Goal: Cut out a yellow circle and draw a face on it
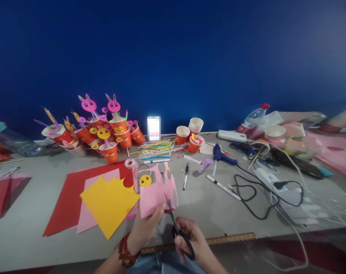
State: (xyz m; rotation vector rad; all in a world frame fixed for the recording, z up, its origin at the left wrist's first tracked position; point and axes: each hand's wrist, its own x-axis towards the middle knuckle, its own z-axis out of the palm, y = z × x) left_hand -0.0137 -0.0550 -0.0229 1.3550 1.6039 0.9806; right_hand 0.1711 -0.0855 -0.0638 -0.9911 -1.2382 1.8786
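In my left hand [148, 225] is a sheet of pink paper [151, 197], gripped at its lower edge. Several rounded and narrow shapes have been cut out of its upper part. My right hand [192, 238] has its fingers through the black handles of a pair of scissors [173, 220]. The scissor blades lie at the paper's lower right part, pointing up and away from me. Just beyond the paper, a yellow smiley-like paper disc [145, 180] rests near a roll of tape [141, 172]. A notched yellow sheet [110, 201] lies to the left of my left hand.
Red paper [64, 205] lies under the yellow sheet. Decorated red cups [108, 153] stand back left, stacked cups [183, 135] at the back middle. A pen [186, 176], glue gun [222, 155], marker [222, 187], tangled cables and a power strip [278, 196] occupy the right.
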